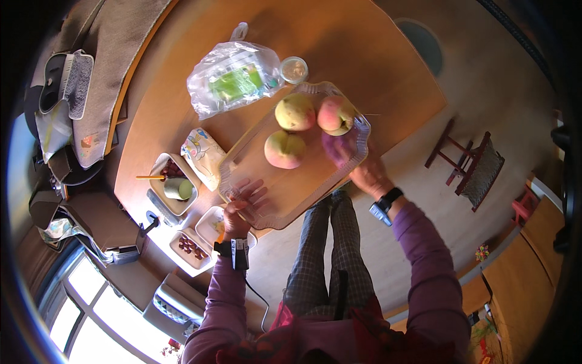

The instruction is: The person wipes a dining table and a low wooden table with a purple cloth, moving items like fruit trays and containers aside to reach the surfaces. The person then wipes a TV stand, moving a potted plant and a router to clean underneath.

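Note:
My left hand (241, 207) grips the near left corner of a clear plastic tray (284, 217), thumb above the rim, fingers seen through it from beneath. Three peaches lie toward the tray's far end: a yellowish one (294, 112), a redder one (335, 114) and another (285, 149) closer to me. At the tray's right side is my right hand (366, 175); its fingers reach behind or under the clear wall, beside a blurred purple thing (338, 148) that I cannot make out. The tray is over the near edge of a wooden table (363, 54).
A plastic bag with a green pack (236, 84) and a round lidded tub (293, 70) are beyond the tray. Left are a patterned tissue pack (202, 157), a white container (170, 200) and a dish of reddish-brown pieces (193, 248). A small folding stool (473, 168) stands right.

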